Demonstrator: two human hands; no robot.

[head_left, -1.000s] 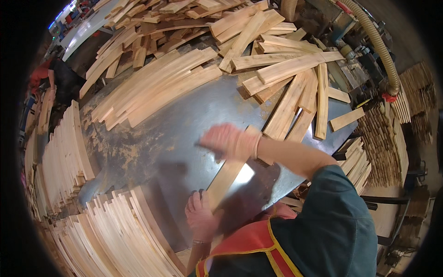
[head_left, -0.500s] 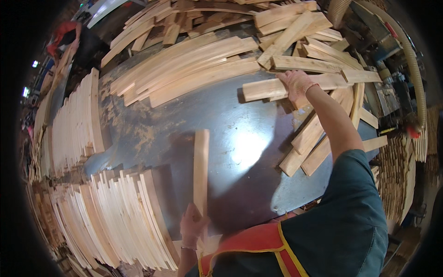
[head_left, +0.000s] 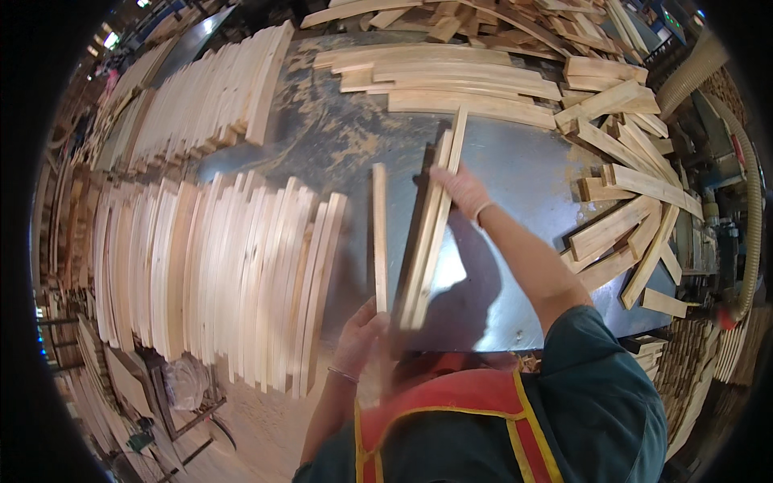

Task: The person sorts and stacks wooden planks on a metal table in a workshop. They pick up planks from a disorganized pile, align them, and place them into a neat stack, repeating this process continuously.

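Observation:
My left hand (head_left: 361,334) is closed on the lower part of a narrow wooden strip (head_left: 379,233), which stands on edge and points away from me. To its right, my right hand (head_left: 461,191) grips wooden boards (head_left: 432,233), at least two lying side by side, with their far ends tilted slightly right. The boards are over the dark metal tabletop (head_left: 499,153) and cast a shadow on it. A long row of upright wooden strips (head_left: 209,266) stands just left of my left hand.
Another row of strips (head_left: 209,97) stands at the far left. Flat boards (head_left: 451,76) lie stacked at the back. A loose heap of boards (head_left: 620,217) covers the right side, beside a ribbed hose (head_left: 757,177) and machinery.
My right hand has come left and nearer from the heap on the right, bringing boards with it and turning them lengthwise. My left hand still holds its strip. The view has shifted left.

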